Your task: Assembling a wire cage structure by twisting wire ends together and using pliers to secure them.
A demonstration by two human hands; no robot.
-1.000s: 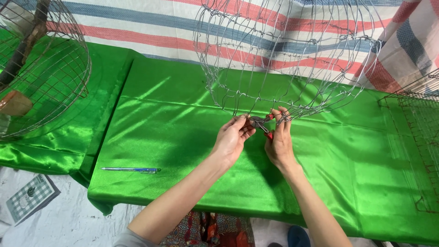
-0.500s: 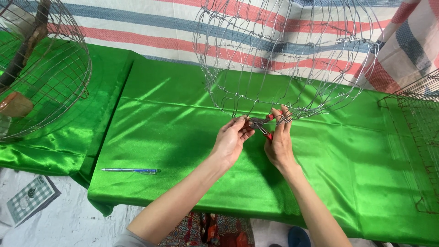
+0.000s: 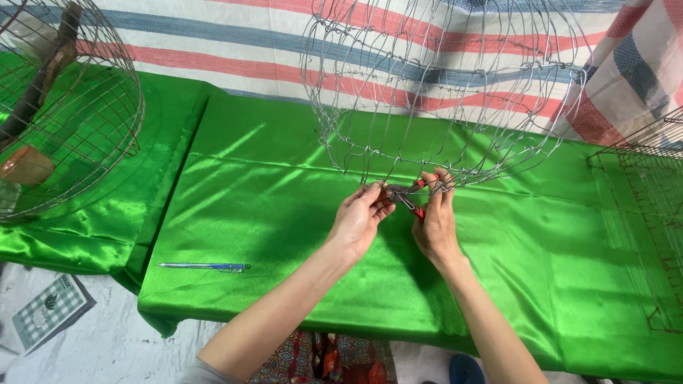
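A large domed wire frame (image 3: 441, 92) stands on a table covered in shiny green cloth (image 3: 284, 213). My right hand (image 3: 435, 224) grips small red-handled pliers (image 3: 409, 198), whose jaws bite on the frame's lower rim wire. My left hand (image 3: 359, 220) pinches the same rim wire just left of the pliers' jaws. Both hands are at the near bottom edge of the frame, close together.
A blue pen (image 3: 206, 267) lies near the table's front left edge. A round wire cage (image 3: 64, 107) sits on a second green-covered table at left. A flat wire mesh panel (image 3: 651, 213) lies at right. A striped tarp (image 3: 213, 43) hangs behind. A checked booklet (image 3: 50, 309) is on the floor.
Both hands stay at the rim wire with only slight shifts; the pliers keep their place on the frame.
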